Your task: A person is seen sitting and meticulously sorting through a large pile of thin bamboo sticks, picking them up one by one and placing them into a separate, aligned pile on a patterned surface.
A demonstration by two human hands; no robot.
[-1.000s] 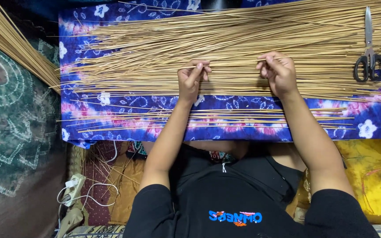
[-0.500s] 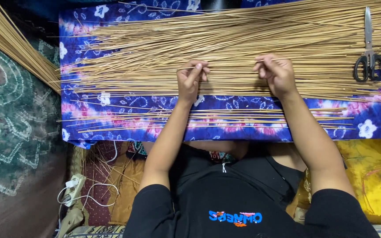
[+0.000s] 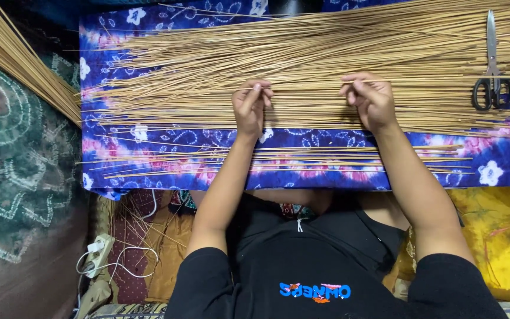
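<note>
Both hands rest on a wide layer of thin tan sticks spread over a blue and pink flowered cloth. The left hand and right hand each pinch one stick, as half a second ago. Black-handled scissors lie well right of the right hand's grip.

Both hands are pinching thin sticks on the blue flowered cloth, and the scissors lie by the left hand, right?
Not quite. In the head view the scissors lie on the sticks beyond the right hand, not by the left hand.
</note>
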